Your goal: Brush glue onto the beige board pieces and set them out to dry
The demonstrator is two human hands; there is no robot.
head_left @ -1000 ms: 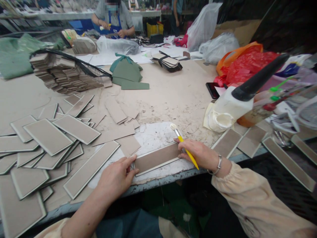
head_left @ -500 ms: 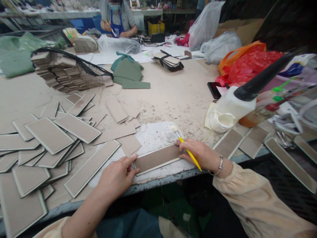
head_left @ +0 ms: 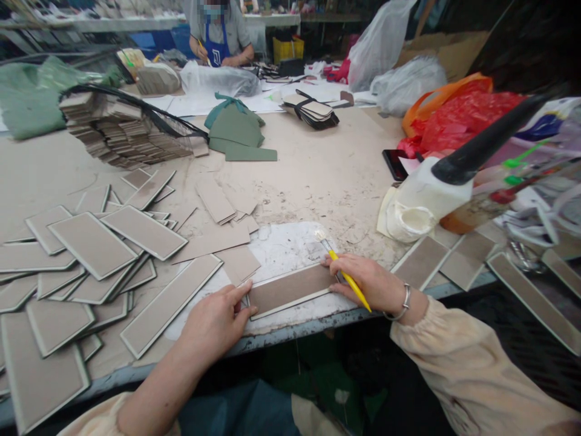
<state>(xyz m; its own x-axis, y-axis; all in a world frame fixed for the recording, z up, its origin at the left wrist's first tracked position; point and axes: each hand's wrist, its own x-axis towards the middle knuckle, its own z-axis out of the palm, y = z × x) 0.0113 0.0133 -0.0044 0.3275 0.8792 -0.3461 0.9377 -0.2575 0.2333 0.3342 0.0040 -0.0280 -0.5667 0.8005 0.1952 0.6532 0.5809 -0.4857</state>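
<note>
A long brown-grey rectangular panel (head_left: 290,292) with pale edges lies on a white sheet (head_left: 284,242) at the table's front edge. My left hand (head_left: 222,318) is closed on the panel's left end, thumb and fingers at its edge. At the other end, my right hand (head_left: 363,280) grips the panel between thumb and fingers. It also holds a yellow-handled brush (head_left: 347,274), bristles pointing away from me and whitish at the tip. Another pale-edged panel (head_left: 170,306) lies left of my left hand, and plain pieces (head_left: 238,261) lie just behind.
Many pale-edged panels (head_left: 93,245) overlap at left, below a strapped stack (head_left: 122,130). Green pieces (head_left: 238,130) lie further back. At right stand a white container with a black nozzle (head_left: 436,194), a phone (head_left: 394,165) and a red bag (head_left: 463,121). A co-worker (head_left: 220,36) sits opposite.
The view has shifted slightly. My hands, the panel and the brush keep the same places relative to each other. Across the table, the co-worker's head and brush hand have moved a little.
</note>
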